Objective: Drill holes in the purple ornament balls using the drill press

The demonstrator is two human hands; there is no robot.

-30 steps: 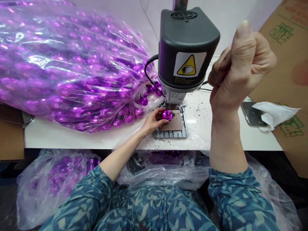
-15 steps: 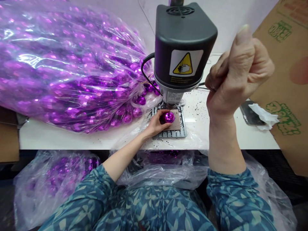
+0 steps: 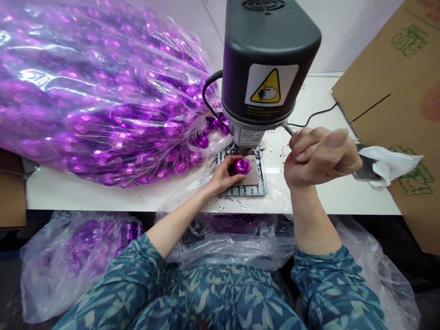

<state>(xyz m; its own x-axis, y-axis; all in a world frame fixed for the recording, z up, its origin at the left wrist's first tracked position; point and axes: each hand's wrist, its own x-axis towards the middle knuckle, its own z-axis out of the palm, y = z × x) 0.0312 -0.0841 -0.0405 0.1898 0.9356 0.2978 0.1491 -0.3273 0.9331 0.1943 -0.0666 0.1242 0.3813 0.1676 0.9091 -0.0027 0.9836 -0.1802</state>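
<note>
Between the thumb and fingers of my left hand (image 3: 222, 176) is a shiny purple faceted ball (image 3: 242, 166). It rests on a square beige board (image 3: 252, 172) on the slotted metal base (image 3: 261, 188) of a bench drill press (image 3: 268, 50). The drill's tip meets the top of the ball; whether it has entered cannot be made out. My right hand (image 3: 319, 158) is closed in a fist at the right of the machine, around the end of its feed lever (image 3: 288, 129). The grip itself is hidden inside the fingers.
A large clear bag of purple balls (image 3: 113, 101) fills the left of the white table (image 3: 85, 195). Loose balls (image 3: 202, 141) lie by its mouth. Rightward are a phone (image 3: 366, 172), a crumpled tissue (image 3: 388, 160) and a cardboard box (image 3: 388, 119). Dark chips surround the base.
My right hand has come down with the lever, and the drill has lowered onto the ball. My left hand keeps its hold in the same place.
</note>
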